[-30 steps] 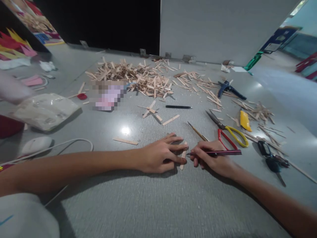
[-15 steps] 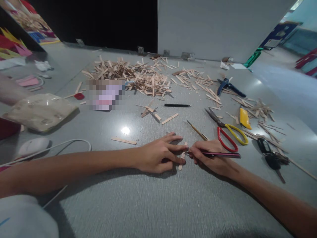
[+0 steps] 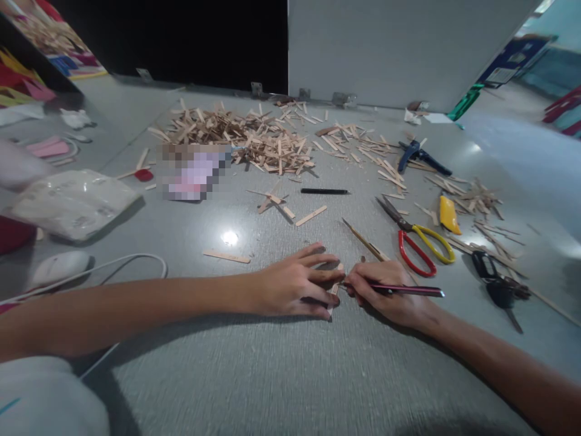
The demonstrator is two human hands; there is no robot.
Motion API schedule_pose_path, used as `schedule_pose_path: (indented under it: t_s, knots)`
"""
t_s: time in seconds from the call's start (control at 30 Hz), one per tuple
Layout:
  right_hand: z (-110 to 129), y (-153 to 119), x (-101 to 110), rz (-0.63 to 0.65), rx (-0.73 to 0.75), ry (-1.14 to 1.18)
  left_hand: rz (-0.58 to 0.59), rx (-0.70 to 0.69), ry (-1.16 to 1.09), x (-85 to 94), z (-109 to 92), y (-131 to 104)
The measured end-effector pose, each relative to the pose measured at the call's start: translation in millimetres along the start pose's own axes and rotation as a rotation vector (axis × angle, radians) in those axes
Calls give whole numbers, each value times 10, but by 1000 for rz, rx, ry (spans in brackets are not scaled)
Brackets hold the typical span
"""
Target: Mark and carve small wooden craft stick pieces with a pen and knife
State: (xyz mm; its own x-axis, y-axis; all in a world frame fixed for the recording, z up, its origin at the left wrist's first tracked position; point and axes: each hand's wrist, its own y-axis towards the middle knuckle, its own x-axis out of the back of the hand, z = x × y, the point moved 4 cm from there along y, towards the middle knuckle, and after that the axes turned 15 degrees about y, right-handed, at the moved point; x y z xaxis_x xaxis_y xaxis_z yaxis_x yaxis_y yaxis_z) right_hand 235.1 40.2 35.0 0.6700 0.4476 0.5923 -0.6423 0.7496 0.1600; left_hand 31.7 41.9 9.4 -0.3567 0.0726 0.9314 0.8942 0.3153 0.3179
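My left hand [image 3: 297,283] lies palm down with its fingers spread, pressing a small wooden craft stick [image 3: 334,289] flat against the table. The fingers hide part of the stick. My right hand [image 3: 379,284] is closed around a slim dark pen [image 3: 415,290] with a pink edge, its tip at the stick's right side beside my left fingertips. A thin brush-like tool [image 3: 362,237] lies just beyond my right hand. Scissors [image 3: 411,236] with one red and one yellow handle rest to its right.
A heap of craft sticks [image 3: 236,133] covers the far middle. A black pen [image 3: 325,191] lies before it. To the right are blue pliers [image 3: 422,158], a yellow piece [image 3: 449,215] and keys [image 3: 502,290]. A clear plastic packet [image 3: 77,203] and white mouse [image 3: 63,266] lie left.
My left fingers have shifted slightly and spread over the stick, covering more of its lower end. My right hand and the pen have moved only a little.
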Motion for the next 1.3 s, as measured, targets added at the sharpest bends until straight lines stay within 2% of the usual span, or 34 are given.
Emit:
schedule_pose_path:
  t_s: [0.13,0.3,0.63,0.9,1.1,1.3]
  knots:
    - [5,7,1,-29,2,-22,16,34,-26,-10,1,2]
    - [41,7,12,-44,71,-21,-1,44,-49,-32,-5,7]
    - [4,-11,8,-32,48,-14,21,77,-69,-8,-40,31]
    - [26,-2,5,-27,108,-37,-8,23,-58,46,-59,30]
    - [23,-2,-5,-29,148,-48,-16,-21,30,26,-68,22]
    - [17,-16,-6,2,177,-75,-21,0,32,-8,-50,9]
